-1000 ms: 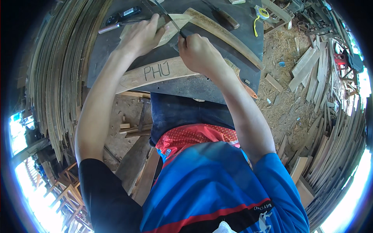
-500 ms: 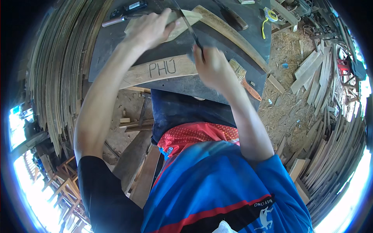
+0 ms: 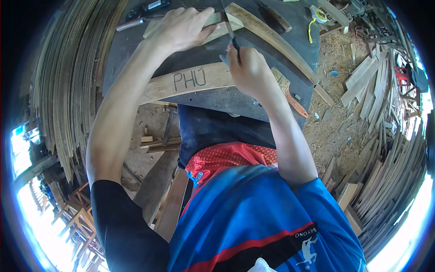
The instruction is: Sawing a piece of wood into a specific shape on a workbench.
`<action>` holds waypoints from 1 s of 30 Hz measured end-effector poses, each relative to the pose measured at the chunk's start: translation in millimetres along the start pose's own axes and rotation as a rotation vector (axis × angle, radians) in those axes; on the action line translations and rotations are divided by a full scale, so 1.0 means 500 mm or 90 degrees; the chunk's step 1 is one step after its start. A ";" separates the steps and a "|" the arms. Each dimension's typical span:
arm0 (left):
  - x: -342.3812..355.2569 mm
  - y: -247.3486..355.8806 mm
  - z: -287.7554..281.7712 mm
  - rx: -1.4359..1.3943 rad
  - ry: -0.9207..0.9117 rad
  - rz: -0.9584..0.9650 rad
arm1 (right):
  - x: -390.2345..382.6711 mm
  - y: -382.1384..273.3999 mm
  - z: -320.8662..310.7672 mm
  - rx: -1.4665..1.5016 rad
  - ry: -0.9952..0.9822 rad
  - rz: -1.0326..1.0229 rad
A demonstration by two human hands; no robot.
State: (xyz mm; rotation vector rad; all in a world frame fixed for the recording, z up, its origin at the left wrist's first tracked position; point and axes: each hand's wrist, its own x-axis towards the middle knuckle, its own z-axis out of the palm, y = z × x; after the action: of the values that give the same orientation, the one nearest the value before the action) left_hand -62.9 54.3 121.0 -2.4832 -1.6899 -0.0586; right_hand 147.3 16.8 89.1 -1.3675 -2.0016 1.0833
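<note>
My left hand (image 3: 183, 31) grips a pale piece of wood (image 3: 232, 28) with an angled end, holding it down on the dark tabletop (image 3: 213, 102). My right hand (image 3: 251, 72) is closed around the dark handle of a long, thin-bladed tool, which looks like a hand saw (image 3: 229, 28). Its blade crosses the wood near the right end, just beyond my left fingertips; the far end leaves the picture at the top. Closer to me lies a curved wooden board (image 3: 158, 86) with dark hand-drawn lettering, its right end partly hidden by my right hand.
Right of the saw lies a long curved wooden strip (image 3: 272, 41). A paintbrush (image 3: 294, 102), a yellow tape measure (image 3: 318, 15) and a screwdriver-like tool (image 3: 131, 25) are also on the table. Stacked planks (image 3: 72, 81) stand at left; offcuts (image 3: 360, 81) and sawdust cover the floor at right.
My right hand and the saw have shifted slightly right, and the blade is more upright in view. My left hand has edged right with its fingers on the wood.
</note>
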 end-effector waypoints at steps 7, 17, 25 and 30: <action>-0.006 0.021 -0.030 -0.060 -0.083 -0.075 | 0.005 0.034 0.005 -0.035 0.081 -0.233; -0.070 0.155 -0.014 -0.132 -0.120 -0.193 | -0.139 0.086 -0.034 -0.143 0.112 -0.299; -0.154 0.242 0.031 -0.159 -0.010 -0.228 | -0.244 0.148 -0.005 0.126 -0.098 0.031; -0.157 0.233 0.080 -0.238 0.115 -0.132 | -0.262 0.218 0.042 0.031 -0.030 -0.028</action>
State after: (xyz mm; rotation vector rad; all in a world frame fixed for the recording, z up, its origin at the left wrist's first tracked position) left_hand 14.5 -54.7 62.4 -2.4332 -2.0005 -0.6567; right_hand 240.8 -90.8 -6.8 -1.2782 -2.0165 1.1470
